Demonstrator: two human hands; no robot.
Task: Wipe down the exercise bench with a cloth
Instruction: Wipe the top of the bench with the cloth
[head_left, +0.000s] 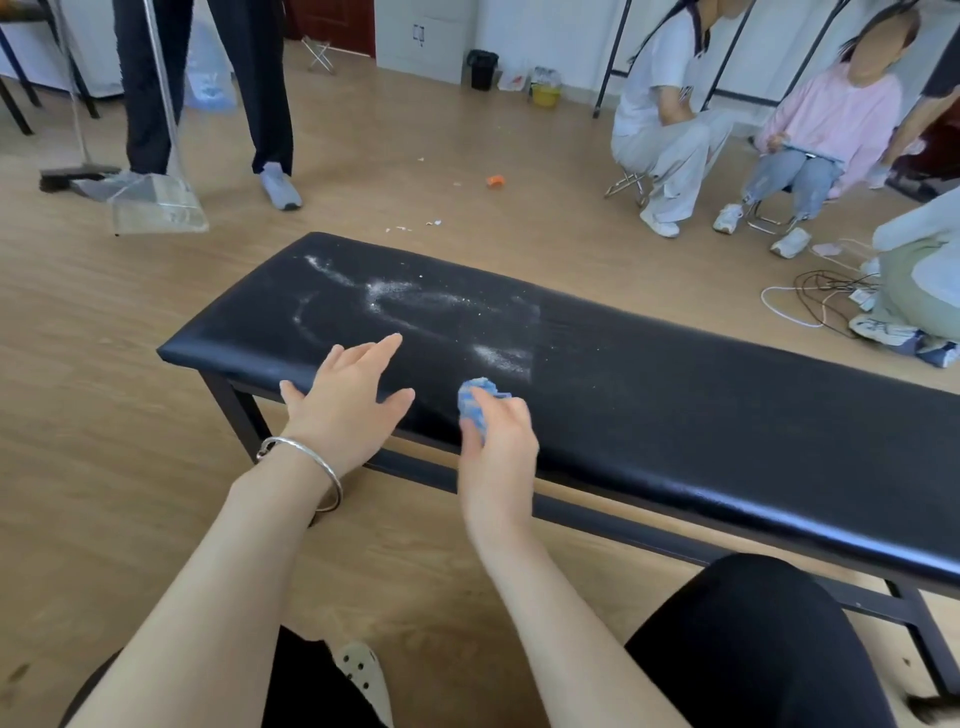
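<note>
Black padded vinyl covers the exercise bench (675, 415), which runs slantwise across the wooden floor (104, 364) on a dark metal frame. White powder (395, 296) lies in streaks and smears over the left half of the surface, with a denser patch just beyond the right hand. The left hand (345, 400) rests flat on the near edge of the surface with its fingers spread and nothing in it; a silver bangle (306, 467) circles the wrist. The right hand (498, 441) is closed around a crumpled blue cloth (475, 400), which bulges out past the fingers and sits against the vinyl near the front edge, just beside the left hand. The person's knees in black show at the bottom. Across the floor stand a person with a broom (78, 174) and a clear dustpan (158, 208), and others sit on low stools at the right, near a tangle of cables (821, 296).
</note>
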